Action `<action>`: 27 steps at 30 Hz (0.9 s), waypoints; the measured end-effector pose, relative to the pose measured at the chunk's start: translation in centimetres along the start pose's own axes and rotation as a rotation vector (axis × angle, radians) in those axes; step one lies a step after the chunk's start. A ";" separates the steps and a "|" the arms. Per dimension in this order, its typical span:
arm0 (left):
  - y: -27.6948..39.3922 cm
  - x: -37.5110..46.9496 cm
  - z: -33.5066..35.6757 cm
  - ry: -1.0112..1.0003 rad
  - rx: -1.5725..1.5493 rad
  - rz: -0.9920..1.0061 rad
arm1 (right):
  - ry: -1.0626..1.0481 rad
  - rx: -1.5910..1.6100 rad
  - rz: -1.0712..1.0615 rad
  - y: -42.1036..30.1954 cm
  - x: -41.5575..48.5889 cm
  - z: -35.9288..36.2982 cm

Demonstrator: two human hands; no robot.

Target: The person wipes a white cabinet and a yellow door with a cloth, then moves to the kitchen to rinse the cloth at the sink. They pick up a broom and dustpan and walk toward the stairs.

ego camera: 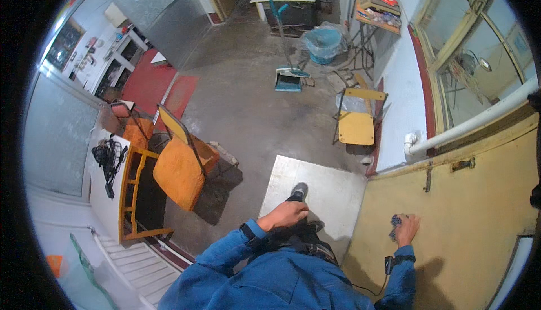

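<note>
My right hand (408,228) is closed on a crumpled, dark patterned cloth (394,226) and holds it against the yellow wooden door (456,208). Part of the cloth shows at the left side of the fingers. A small device with a cable is strapped at my right wrist. My left hand (285,215) hangs in front of my body with its fingers curled, above my leg and the pale floor board (325,187). Nothing shows in it, but its palm side is hidden. On the door are a metal bolt (463,165) and a narrow latch (428,177).
An orange-covered folding chair (177,172) stands at left beside a white-topped table (101,187) with black straps. A yellow folding chair (356,128) is by the right wall. Farther off are a dustpan (288,84) and a blue basin (323,43). A white pipe (473,117) runs below the window.
</note>
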State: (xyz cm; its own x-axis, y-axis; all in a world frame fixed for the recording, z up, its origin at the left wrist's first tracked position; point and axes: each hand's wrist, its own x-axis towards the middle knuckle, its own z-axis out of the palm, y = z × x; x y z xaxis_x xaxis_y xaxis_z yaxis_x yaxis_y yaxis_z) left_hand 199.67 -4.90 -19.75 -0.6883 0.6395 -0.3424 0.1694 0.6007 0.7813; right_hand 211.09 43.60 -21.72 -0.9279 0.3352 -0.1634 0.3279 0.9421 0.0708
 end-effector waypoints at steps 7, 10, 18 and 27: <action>0.6 -2.1 -0.3 0.013 -0.048 -0.053 | -0.128 2.044 0.359 -6.7 0.1 -0.9; 2.5 -0.9 -1.2 -0.019 -0.149 -0.050 | -0.237 2.407 0.191 -10.0 1.2 -3.7; 9.1 3.2 -3.8 -0.106 -0.699 -0.015 | -0.378 2.824 0.070 -16.7 0.8 -11.0; 11.4 6.7 -4.7 -0.163 -1.009 0.089 | -0.369 2.511 0.088 -20.1 1.2 -11.6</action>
State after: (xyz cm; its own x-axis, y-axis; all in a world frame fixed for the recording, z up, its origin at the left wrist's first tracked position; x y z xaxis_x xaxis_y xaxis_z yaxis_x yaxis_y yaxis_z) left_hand 193.71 3.99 -10.69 -0.5850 0.7650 -0.2693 -0.5090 -0.0878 0.8563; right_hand 201.28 24.89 -11.95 -0.9439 0.0947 -0.3165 0.1020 -0.8277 -0.5519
